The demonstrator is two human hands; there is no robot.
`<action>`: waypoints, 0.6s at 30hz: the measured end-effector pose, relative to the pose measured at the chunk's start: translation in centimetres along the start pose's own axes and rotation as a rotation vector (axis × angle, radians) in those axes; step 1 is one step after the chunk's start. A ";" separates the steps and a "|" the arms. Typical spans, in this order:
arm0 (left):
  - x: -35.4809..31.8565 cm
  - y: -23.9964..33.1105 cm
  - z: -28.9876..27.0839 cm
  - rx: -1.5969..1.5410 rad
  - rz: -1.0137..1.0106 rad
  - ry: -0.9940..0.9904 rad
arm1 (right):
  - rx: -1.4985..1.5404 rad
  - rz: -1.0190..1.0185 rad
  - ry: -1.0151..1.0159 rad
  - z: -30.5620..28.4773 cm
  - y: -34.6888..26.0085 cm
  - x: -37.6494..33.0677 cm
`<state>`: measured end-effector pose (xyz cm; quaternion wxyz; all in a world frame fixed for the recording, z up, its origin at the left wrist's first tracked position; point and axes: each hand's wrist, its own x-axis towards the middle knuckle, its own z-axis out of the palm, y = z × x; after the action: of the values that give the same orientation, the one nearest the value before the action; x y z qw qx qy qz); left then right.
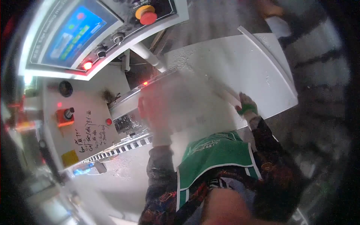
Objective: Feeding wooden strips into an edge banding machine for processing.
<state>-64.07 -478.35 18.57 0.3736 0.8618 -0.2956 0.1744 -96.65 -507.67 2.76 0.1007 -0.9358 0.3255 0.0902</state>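
My right hand (247, 105), in a partly green glove, lies with fingers stretched out at the near end of a pale narrow edge or strip (229, 94), which runs across a large white board (268, 71). At the machine's feed side, my left hand (152, 112) shows only as a reddish, hazy shape, and its fingers cannot be made out. It is nearest to the metal guide rail (125, 104). A grey smear blurs the surface between my hands, so whether the left hand touches a board there is hidden.
A control panel with a lit blue screen (77, 35) and a red stop button (148, 18) overhangs the upper left. Below it stands the white machine housing (93, 127) with handwriting and an orange switch (65, 117). A loose white strip (268, 56) lies along the board's far right.
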 end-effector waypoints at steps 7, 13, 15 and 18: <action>-0.6 -8.1 -1.6 -1.050 -0.748 0.063 | -0.104 0.124 -0.204 1.5 1.5 -5.8; 0.2 -7.7 -2.1 -1.040 -0.795 0.177 | -0.080 0.192 -0.244 1.4 3.2 -4.0; 1.8 -5.6 -2.9 -1.079 -0.895 0.294 | -0.137 0.082 -0.133 2.0 3.8 -3.7; 1.8 -5.8 -4.0 -1.050 -0.882 0.297 | -0.060 0.084 0.025 2.5 4.1 -2.1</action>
<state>-59.26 -472.82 19.04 0.8128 0.5739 0.0906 -0.0436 -101.15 -508.95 0.30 0.0647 -0.9250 0.3629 0.0923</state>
